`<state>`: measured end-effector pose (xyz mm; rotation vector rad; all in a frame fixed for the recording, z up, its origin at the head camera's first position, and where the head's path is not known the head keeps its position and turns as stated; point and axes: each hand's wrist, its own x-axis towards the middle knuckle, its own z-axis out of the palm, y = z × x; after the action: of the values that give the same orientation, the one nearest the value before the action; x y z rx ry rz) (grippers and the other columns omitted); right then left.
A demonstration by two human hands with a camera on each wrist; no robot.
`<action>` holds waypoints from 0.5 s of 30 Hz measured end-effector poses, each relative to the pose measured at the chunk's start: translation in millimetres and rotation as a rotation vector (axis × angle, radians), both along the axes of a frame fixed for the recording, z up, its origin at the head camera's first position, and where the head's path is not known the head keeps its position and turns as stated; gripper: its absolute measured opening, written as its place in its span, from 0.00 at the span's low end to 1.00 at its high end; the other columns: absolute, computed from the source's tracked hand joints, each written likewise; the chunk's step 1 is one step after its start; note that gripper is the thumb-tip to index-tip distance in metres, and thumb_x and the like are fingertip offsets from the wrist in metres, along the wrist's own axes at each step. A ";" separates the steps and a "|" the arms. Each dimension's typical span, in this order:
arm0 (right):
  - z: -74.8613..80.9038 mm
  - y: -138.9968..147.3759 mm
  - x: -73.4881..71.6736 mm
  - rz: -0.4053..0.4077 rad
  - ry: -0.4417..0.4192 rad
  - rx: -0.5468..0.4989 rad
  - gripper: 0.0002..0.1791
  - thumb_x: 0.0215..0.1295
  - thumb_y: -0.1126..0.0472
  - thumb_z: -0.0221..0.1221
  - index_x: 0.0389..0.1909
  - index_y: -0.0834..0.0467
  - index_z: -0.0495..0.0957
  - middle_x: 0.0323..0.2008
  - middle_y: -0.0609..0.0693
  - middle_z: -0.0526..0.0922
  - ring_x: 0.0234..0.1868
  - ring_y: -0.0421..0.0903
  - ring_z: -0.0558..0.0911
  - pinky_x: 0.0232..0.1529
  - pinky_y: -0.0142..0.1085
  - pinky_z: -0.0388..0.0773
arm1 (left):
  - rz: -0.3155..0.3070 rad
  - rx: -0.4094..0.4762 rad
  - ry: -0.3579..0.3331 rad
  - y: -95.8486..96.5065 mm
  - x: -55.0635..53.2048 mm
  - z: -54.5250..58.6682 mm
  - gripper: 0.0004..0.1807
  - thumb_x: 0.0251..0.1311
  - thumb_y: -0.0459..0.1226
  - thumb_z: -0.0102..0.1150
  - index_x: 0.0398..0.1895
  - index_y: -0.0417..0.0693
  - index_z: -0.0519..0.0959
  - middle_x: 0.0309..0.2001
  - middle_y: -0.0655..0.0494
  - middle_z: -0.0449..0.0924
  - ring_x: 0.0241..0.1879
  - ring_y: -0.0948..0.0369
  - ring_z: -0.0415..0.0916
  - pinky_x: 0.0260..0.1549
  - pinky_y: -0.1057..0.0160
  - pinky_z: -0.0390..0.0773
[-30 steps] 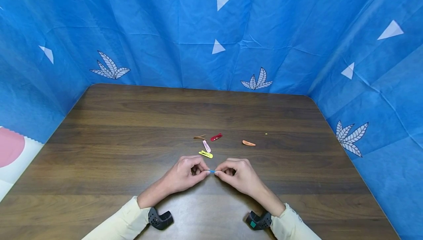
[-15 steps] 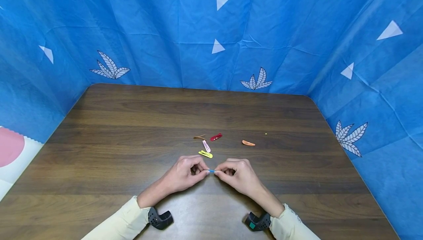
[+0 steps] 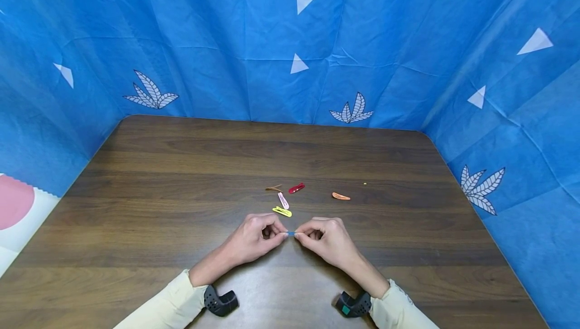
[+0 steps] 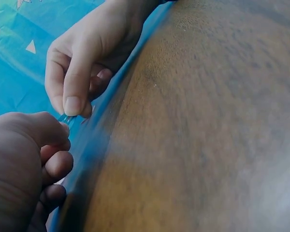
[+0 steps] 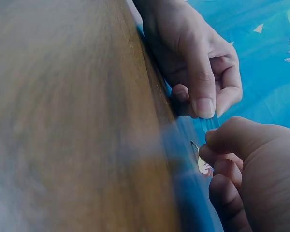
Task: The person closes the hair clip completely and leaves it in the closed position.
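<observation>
- Blue clip (prob.) (image 3: 291, 234): btwn both hands, nr yellow clip (image 3: 282, 211).
- L hand (image 3: 250, 239) & R hand (image 3: 331, 241): ea. pinching an opp. end, thumb vs. finger.
- Prob. best: light, even pinch; ends lvl, no twisting.

No legible text, brands, numbers or signs in all 3 views; teal patch (image 3: 346, 310) on right wrist device (image 3: 362, 304) shows nothing readable

The head view looks forward and down from above the bench's (image 3: 290, 152) near side, reaching both far corners. Both wrist views, tilted and close, look low over the bench toward the left hand (image 3: 251, 240) and right hand (image 3: 331, 241), which the head view shares.
</observation>
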<state>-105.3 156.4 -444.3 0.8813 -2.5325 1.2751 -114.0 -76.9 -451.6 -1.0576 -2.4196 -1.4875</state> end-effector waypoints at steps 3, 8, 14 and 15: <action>-1.5 1.0 -0.1 -0.007 -0.025 -0.017 0.06 0.60 0.66 0.73 0.32 0.50 0.89 0.24 0.37 0.83 0.22 0.29 0.74 0.22 0.24 0.73 | 0.006 0.019 -0.013 0.8 -0.8 -1.1 0.07 0.58 0.28 0.72 0.32 0.49 0.85 0.27 0.63 0.82 0.26 0.75 0.73 0.24 0.71 0.78; -3.3 2.6 -0.3 -0.008 -0.085 -0.052 0.06 0.63 0.64 0.71 0.34 0.48 0.89 0.24 0.38 0.80 0.22 0.31 0.73 0.22 0.26 0.72 | 0.017 0.037 -0.034 1.4 -1.7 -2.6 0.07 0.58 0.29 0.72 0.33 0.51 0.85 0.28 0.63 0.82 0.26 0.74 0.73 0.24 0.70 0.77; -3.1 1.5 -1.0 -0.013 -0.123 -0.074 0.04 0.65 0.62 0.71 0.35 0.48 0.89 0.23 0.38 0.81 0.22 0.32 0.73 0.23 0.27 0.72 | 0.018 0.041 -0.001 0.9 -2.3 -4.0 0.08 0.58 0.29 0.72 0.34 0.51 0.84 0.28 0.65 0.80 0.26 0.74 0.72 0.23 0.70 0.76; -3.0 1.2 -1.1 -0.014 -0.125 -0.075 0.05 0.65 0.62 0.71 0.35 0.48 0.89 0.23 0.38 0.81 0.22 0.32 0.73 0.22 0.27 0.72 | 0.017 0.042 0.005 0.7 -2.4 -3.9 0.08 0.58 0.29 0.72 0.35 0.50 0.84 0.28 0.65 0.80 0.26 0.74 0.72 0.23 0.71 0.76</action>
<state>-106.4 157.7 -447.3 0.7902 -2.5599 1.4531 -116.5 -76.2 -455.6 -1.0278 -2.3771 -1.5215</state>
